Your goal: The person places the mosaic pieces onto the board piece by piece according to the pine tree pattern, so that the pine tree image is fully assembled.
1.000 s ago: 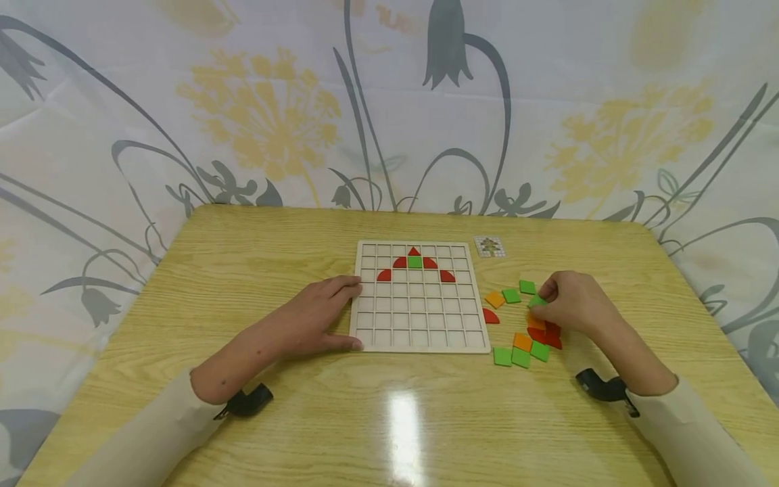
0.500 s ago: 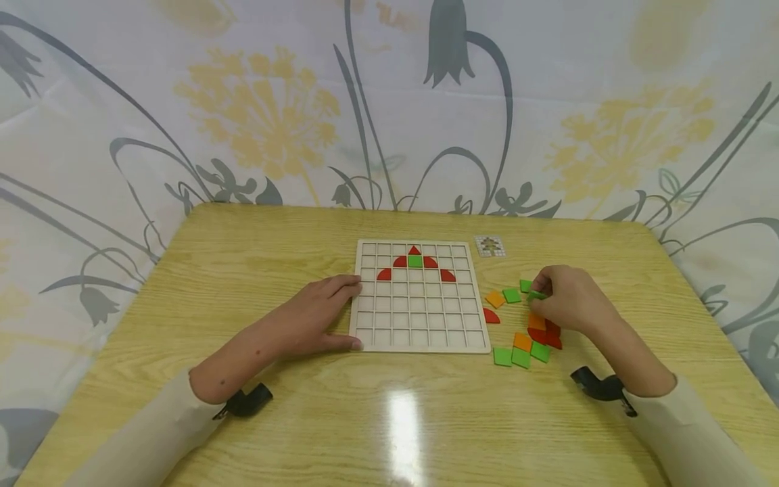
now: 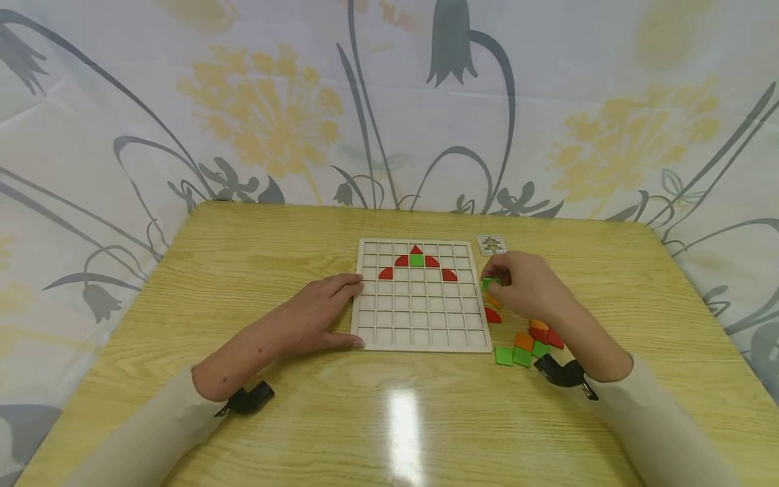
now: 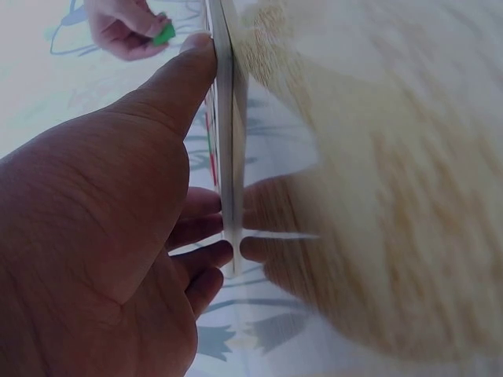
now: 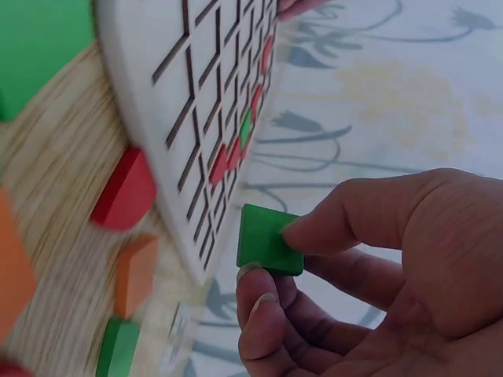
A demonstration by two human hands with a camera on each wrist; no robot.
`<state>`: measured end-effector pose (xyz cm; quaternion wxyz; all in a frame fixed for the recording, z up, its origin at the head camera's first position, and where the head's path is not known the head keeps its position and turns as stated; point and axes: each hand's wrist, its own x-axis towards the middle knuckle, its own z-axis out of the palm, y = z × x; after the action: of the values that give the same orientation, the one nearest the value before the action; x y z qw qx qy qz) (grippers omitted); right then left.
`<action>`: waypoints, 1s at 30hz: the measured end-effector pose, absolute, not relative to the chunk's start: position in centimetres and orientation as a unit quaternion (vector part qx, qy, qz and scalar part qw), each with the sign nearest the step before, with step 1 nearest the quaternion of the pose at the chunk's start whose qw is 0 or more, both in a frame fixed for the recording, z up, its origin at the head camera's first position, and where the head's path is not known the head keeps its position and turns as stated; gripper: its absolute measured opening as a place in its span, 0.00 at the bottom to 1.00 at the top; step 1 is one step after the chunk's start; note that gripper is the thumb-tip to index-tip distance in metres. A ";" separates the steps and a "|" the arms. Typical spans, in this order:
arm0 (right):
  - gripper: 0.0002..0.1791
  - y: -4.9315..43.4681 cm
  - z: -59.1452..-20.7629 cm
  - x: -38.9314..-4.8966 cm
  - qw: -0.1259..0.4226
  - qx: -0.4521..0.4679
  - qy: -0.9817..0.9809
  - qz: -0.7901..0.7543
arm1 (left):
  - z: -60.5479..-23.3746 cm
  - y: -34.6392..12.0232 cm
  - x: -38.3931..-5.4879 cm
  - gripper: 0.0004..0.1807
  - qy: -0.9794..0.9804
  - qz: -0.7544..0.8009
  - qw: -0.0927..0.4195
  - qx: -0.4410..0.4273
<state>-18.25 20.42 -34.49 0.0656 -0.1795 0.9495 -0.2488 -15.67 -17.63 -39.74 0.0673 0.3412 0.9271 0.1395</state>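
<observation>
A wooden grid board (image 3: 420,318) lies flat on the table. In its upper rows sit a red triangle (image 3: 416,249), a green square (image 3: 416,260) and several red quarter-round pieces (image 3: 449,275). My left hand (image 3: 307,318) rests against the board's left edge, fingers extended and thumb near the front corner. Beyond the board's right edge, my right hand (image 3: 532,284) pinches a green square tile (image 5: 266,239) between thumb and fingers. In the right wrist view this tile is held up past the board's rim.
Loose tiles lie right of the board: a red quarter-round (image 3: 493,316), an orange square (image 3: 524,340), green squares (image 3: 504,356) and several others, partly hidden by the right hand and arm. A small pattern card (image 3: 491,244) lies by the far right corner. Patterned fabric (image 3: 389,101) stands behind the table.
My right hand has lifted the green tile from the loose pieces and moved left toward the board with it. The left hand stays at the board's edge.
</observation>
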 end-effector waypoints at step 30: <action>0.04 11.0 -35.7 -21.7 0.061 -0.211 0.912 -0.346 | -39.7 -17.6 -15.6 0.55 0.926 0.147 0.060 0.344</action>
<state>-21.75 10.96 -35.72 0.0609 -0.2113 0.9120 -0.3462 -15.58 -17.64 -39.68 0.0604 0.3439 0.9255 0.1465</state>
